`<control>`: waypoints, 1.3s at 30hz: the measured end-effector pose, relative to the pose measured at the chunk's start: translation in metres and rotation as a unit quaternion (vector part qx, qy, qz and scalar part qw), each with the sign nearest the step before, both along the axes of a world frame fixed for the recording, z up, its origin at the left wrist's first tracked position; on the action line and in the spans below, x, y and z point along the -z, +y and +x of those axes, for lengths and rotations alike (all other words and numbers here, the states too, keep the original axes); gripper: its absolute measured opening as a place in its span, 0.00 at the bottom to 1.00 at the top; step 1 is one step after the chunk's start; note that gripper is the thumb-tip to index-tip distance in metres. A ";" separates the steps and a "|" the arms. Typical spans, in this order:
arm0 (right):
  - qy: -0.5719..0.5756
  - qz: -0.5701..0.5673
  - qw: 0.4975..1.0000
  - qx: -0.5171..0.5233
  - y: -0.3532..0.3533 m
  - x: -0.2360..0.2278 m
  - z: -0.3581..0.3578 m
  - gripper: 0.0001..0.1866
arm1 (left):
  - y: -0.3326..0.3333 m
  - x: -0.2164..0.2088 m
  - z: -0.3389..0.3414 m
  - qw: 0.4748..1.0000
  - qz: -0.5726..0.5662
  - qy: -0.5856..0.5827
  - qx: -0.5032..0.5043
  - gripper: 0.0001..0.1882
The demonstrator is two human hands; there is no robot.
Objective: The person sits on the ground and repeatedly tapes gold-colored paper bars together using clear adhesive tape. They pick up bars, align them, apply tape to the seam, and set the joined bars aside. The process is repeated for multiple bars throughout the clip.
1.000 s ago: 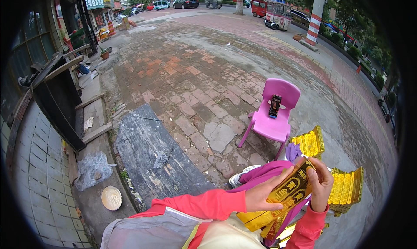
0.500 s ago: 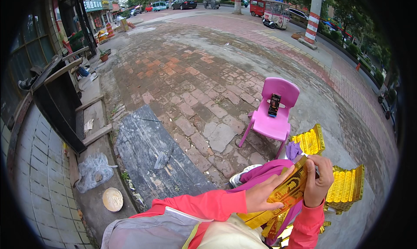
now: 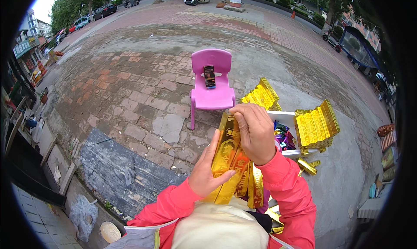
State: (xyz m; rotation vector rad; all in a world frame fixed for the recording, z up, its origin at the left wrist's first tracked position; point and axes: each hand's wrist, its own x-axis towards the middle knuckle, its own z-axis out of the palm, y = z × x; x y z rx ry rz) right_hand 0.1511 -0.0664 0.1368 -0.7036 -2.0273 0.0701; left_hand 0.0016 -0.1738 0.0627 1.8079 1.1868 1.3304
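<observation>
A long gold foil-paper bar (image 3: 226, 155) with red and dark printing stands tilted in front of my body. My left hand (image 3: 203, 174) wraps its left side, with the thumb across the front. At the bar's upper end my right hand (image 3: 257, 134) is closed, its fingers bent over the edge; the fingertips are partly hidden. More gold paper pieces (image 3: 255, 186) lie on my lap just below the right hand. Beyond the right hand stand a stack of folded gold bars (image 3: 316, 129) and a smaller stack (image 3: 261, 96).
A pink plastic chair (image 3: 213, 96) ahead carries a dark phone-like box (image 3: 209, 77). The white box (image 3: 282, 114) at right holds shiny coloured foil (image 3: 284, 137). Loose gold bars (image 3: 308, 165) lie on the ground. At left are a weathered board (image 3: 110, 162), a plastic bag (image 3: 83, 216) and a bowl (image 3: 110, 232).
My view has swung to the right, so the chair and gold stacks appear further left. The gold bar is now more upright, with both hands still on it.
</observation>
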 end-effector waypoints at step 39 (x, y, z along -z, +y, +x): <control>-0.149 0.139 0.978 -0.041 0.010 -0.031 -0.054 0.06 | -0.012 -0.013 -0.026 0.984 -0.057 0.051 -0.161 0.57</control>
